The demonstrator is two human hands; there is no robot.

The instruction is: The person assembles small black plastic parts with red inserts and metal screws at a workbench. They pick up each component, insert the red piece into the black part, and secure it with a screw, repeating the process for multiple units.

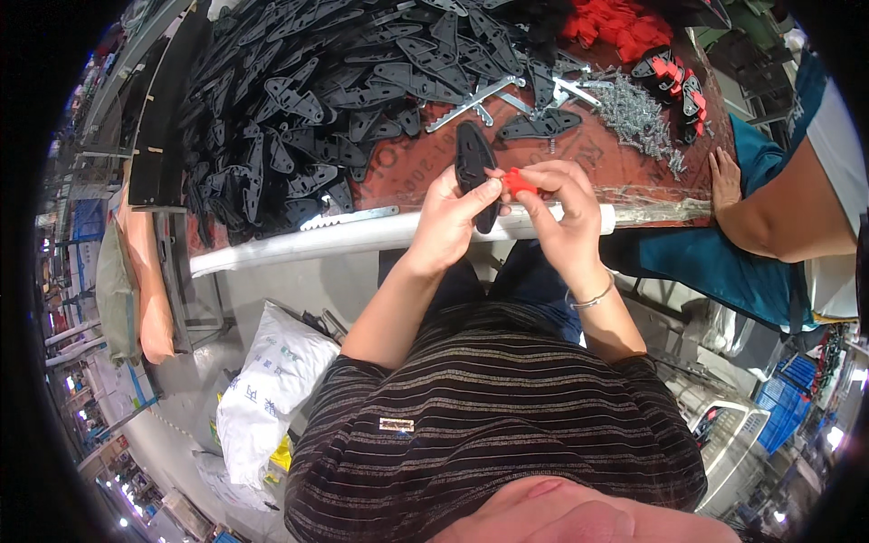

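Note:
My left hand point(447, 222) is closed around a long black plastic part point(472, 156) with a tapered oval outline, held upright just over the table's near edge. My right hand point(570, 213) pinches a small red plastic piece point(518, 183) against the side of that black part; whether the two are joined is hidden by my fingers. Beyond my hands lie toothed metal strips point(471, 104) and a single black part point(539, 125). A heap of similar black parts point(398, 68) covers the far left of the table.
Loose screws point(634, 113) form a pile at the right, with red pieces point(620, 27) behind them. Black-and-red assemblies point(679, 86) lie beside the screws. A white padded tube point(317, 244) runs along the table edge. Another person's hand point(724, 181) rests at the right corner. A white sack point(267, 394) stands below left.

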